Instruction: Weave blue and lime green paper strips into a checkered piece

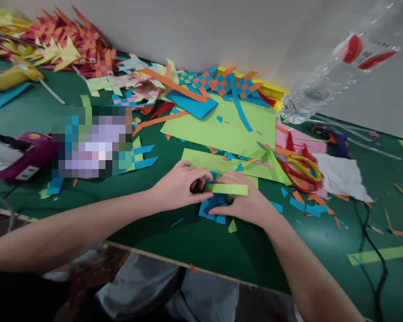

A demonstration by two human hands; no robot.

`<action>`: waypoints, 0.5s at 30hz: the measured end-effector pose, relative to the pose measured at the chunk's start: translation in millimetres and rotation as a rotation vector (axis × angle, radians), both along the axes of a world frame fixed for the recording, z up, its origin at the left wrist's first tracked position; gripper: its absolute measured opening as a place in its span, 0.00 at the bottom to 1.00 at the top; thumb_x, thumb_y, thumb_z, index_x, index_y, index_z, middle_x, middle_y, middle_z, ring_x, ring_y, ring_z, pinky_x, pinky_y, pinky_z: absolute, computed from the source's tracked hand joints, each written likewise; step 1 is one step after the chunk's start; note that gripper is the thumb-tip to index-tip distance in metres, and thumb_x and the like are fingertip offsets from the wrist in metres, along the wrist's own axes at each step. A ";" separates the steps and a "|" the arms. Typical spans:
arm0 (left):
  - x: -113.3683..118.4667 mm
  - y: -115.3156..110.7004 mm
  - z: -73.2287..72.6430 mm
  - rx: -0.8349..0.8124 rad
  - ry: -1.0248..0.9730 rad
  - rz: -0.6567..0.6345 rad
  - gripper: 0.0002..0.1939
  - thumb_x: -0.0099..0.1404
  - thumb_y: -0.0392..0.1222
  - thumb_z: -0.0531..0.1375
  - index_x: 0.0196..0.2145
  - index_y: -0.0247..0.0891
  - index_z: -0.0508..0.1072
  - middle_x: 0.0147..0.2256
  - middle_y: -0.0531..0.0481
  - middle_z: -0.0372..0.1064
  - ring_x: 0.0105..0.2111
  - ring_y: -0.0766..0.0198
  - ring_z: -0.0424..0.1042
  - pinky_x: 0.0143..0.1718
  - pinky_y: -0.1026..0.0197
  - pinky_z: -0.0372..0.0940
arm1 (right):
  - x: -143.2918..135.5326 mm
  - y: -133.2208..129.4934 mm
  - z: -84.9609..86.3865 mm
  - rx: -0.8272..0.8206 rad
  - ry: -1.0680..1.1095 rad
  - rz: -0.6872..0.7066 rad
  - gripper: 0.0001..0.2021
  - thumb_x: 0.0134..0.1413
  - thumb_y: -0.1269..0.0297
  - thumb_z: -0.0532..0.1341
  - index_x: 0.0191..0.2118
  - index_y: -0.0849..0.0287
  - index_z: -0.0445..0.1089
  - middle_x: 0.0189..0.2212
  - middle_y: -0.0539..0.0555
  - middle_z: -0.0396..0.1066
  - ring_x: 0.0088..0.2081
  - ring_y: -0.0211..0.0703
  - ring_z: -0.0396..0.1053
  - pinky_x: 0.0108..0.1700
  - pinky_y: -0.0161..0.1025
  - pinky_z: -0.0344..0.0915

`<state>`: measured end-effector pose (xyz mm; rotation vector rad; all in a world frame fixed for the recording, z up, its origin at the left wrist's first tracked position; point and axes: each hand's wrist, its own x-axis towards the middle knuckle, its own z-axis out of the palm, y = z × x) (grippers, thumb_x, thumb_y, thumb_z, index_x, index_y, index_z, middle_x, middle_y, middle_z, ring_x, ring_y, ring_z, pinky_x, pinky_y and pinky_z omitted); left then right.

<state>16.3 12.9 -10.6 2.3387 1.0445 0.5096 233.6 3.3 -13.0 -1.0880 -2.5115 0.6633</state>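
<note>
Near the table's front edge, my left hand (184, 183) pinches one end of a light-green paper strip (233, 189) between thumb and fingers. The strip runs rightward in front of my right hand (246, 201). My right hand is closed on a piece of blue paper (208, 207) with cut strips, its thumb lying across the front. The fingers of both hands partly hide the blue paper, so how the strip passes through it cannot be seen. A small green paper scrap (233, 226) lies just below my right hand.
Behind my hands are light-green sheets (245, 129) and woven blue-orange paper pieces (221, 83). Scissors (300, 167) lie right, beside a white tissue (342, 176) and a black cable (366, 228). A plastic bottle (325, 85) leans there. A yellow glue gun (15, 76) lies left.
</note>
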 end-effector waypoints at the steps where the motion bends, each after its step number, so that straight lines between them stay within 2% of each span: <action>1: 0.0 0.2 -0.7 0.007 0.002 -0.002 0.13 0.61 0.47 0.60 0.41 0.40 0.68 0.27 0.57 0.67 0.27 0.68 0.66 0.47 0.56 0.55 | -0.3 -0.2 -0.1 0.002 -0.014 0.000 0.22 0.46 0.45 0.65 0.40 0.56 0.66 0.34 0.54 0.69 0.38 0.48 0.65 0.40 0.45 0.61; 11: -1.3 2.0 -4.9 -0.003 0.050 -0.022 0.12 0.61 0.46 0.60 0.42 0.42 0.68 0.30 0.55 0.69 0.33 0.65 0.69 0.47 0.55 0.54 | 0.3 2.1 0.6 -0.059 0.041 0.000 0.17 0.49 0.49 0.64 0.40 0.55 0.67 0.33 0.52 0.69 0.38 0.46 0.66 0.40 0.43 0.60; 15: -1.3 2.3 -6.3 0.008 0.067 -0.028 0.11 0.61 0.44 0.60 0.41 0.42 0.68 0.31 0.55 0.69 0.35 0.64 0.69 0.47 0.55 0.53 | 1.9 2.6 1.9 -0.096 0.080 0.019 0.14 0.54 0.52 0.62 0.42 0.55 0.68 0.34 0.52 0.70 0.39 0.45 0.66 0.41 0.42 0.59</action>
